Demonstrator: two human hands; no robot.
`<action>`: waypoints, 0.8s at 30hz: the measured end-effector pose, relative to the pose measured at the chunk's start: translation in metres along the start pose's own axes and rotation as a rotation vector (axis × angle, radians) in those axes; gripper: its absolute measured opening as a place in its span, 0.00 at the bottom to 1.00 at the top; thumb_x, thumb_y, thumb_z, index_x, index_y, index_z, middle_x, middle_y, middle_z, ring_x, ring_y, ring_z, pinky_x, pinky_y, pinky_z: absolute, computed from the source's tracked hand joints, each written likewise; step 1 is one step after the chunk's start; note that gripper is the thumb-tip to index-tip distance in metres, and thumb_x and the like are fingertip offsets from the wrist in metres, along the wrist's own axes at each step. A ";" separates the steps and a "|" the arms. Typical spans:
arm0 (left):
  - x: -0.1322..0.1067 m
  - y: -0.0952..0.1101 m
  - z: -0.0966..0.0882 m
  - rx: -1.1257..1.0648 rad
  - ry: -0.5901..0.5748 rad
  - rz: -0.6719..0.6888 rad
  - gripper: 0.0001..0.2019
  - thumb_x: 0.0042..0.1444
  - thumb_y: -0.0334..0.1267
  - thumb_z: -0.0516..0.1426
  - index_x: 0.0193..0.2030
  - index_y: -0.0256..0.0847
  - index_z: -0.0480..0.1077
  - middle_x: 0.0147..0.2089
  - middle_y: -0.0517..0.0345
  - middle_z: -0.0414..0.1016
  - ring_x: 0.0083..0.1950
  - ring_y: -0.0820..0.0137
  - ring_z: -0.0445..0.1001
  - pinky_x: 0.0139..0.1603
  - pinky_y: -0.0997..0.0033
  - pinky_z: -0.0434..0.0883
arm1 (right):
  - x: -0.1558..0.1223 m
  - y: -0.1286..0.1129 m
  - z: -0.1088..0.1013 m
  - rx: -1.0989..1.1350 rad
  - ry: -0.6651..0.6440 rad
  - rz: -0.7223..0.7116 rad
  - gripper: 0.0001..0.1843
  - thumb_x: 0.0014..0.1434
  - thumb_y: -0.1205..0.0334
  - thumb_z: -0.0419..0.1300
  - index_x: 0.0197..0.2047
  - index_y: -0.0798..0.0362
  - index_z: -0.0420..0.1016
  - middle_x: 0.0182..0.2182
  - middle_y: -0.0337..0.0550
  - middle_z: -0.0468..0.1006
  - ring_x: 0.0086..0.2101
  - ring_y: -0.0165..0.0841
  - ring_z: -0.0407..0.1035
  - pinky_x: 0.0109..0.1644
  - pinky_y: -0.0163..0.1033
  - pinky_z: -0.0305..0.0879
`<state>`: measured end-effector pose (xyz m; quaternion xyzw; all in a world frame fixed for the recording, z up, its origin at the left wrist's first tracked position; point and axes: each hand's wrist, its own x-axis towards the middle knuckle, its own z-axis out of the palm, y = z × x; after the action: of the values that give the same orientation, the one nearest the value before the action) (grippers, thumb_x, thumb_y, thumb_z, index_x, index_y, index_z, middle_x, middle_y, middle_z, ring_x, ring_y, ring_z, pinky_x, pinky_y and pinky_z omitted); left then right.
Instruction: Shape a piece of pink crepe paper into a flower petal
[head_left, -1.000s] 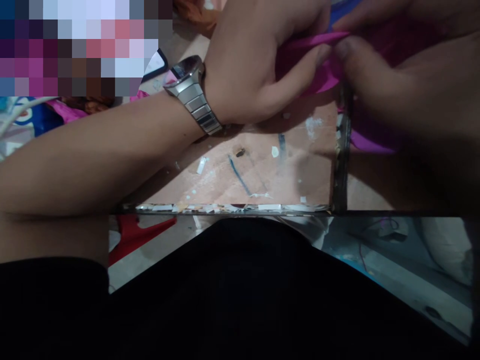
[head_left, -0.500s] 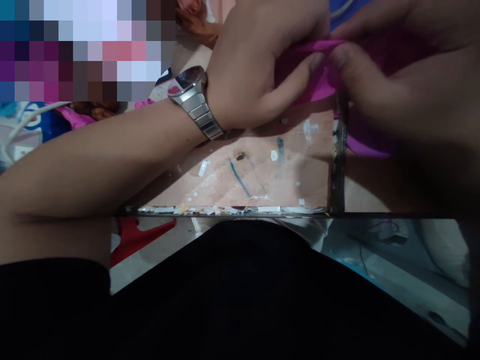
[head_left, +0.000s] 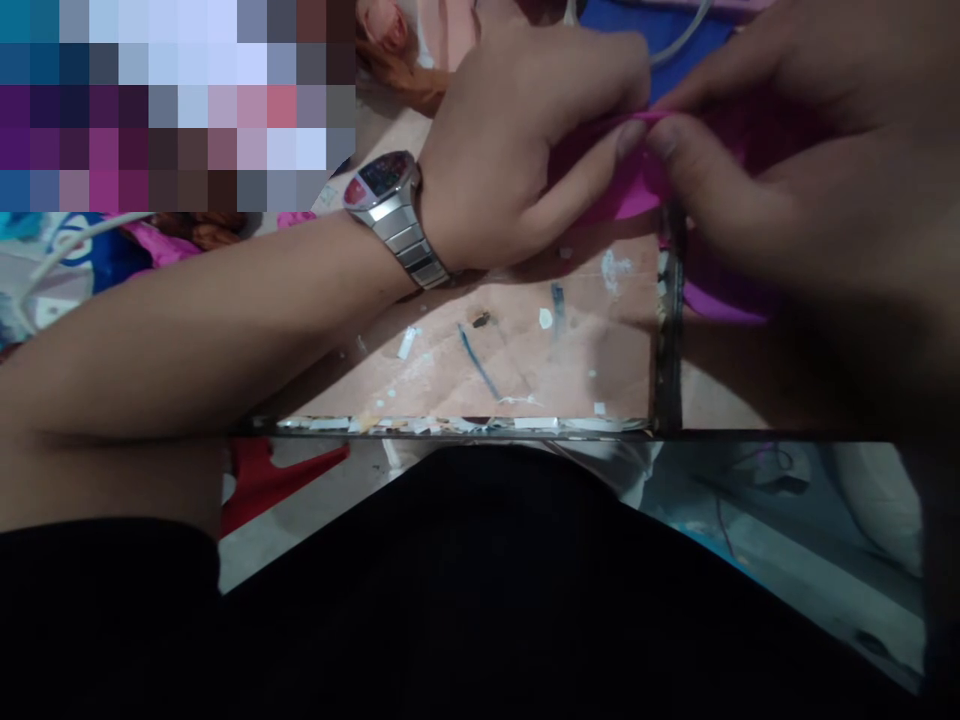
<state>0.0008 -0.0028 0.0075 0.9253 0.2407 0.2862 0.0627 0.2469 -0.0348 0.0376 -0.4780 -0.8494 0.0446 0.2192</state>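
A bright pink piece of fabric (head_left: 628,197) is pinched between the thumbs and fingers of both hands at the upper right. My left hand (head_left: 525,150), with a silver watch (head_left: 405,225) on its wrist, is closed on the fabric's upper edge. Close beside it, my right hand (head_left: 772,170) grips the same edge, the two thumb tips almost touching. More of the fabric hangs below my right palm, in shadow. Both hands cover much of the cloth, so its full shape is hidden.
Beneath the hands is a worn wooden table (head_left: 517,350) with a dark metal edge and paint marks. A blue item (head_left: 615,30) and a pale cable (head_left: 679,40) lie behind. Orange-brown cloth (head_left: 405,75) is at the back; a red plastic piece (head_left: 277,480) is below the table.
The view has shifted slightly, so the hands and fabric sit a little lower in the picture. Both hands still pinch the fabric, the thumb tips slightly closer together.
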 end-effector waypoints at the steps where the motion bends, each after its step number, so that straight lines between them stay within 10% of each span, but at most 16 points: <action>1: -0.001 0.000 0.001 -0.003 0.012 0.002 0.25 0.84 0.40 0.48 0.53 0.19 0.81 0.46 0.48 0.83 0.58 0.51 0.89 0.63 0.55 0.75 | 0.000 0.001 0.000 -0.047 -0.007 -0.002 0.30 0.68 0.43 0.58 0.56 0.51 0.94 0.44 0.53 0.90 0.53 0.62 0.86 0.52 0.55 0.63; 5: -0.004 -0.002 0.006 -0.027 0.061 -0.015 0.26 0.84 0.44 0.48 0.53 0.25 0.83 0.44 0.50 0.83 0.53 0.57 0.89 0.59 0.59 0.76 | -0.002 0.005 0.002 -0.059 0.029 -0.071 0.24 0.69 0.47 0.62 0.58 0.47 0.93 0.49 0.50 0.91 0.58 0.67 0.85 0.58 0.60 0.73; 15: -0.005 -0.006 0.012 -0.131 0.094 -0.110 0.12 0.71 0.44 0.54 0.48 0.44 0.77 0.34 0.54 0.76 0.36 0.61 0.78 0.43 0.56 0.70 | -0.008 0.011 0.012 0.128 0.274 -0.252 0.11 0.73 0.60 0.65 0.49 0.40 0.91 0.46 0.41 0.93 0.46 0.43 0.88 0.55 0.52 0.77; 24: -0.003 -0.003 0.013 -0.193 0.129 -0.127 0.14 0.77 0.48 0.53 0.42 0.46 0.75 0.31 0.54 0.75 0.32 0.61 0.74 0.40 0.54 0.67 | -0.009 0.015 0.014 0.085 0.239 -0.191 0.07 0.73 0.53 0.67 0.49 0.35 0.89 0.44 0.38 0.92 0.46 0.44 0.85 0.58 0.57 0.77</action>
<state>0.0045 -0.0014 -0.0054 0.8776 0.2737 0.3623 0.1539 0.2570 -0.0319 0.0177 -0.3871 -0.8563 0.0025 0.3419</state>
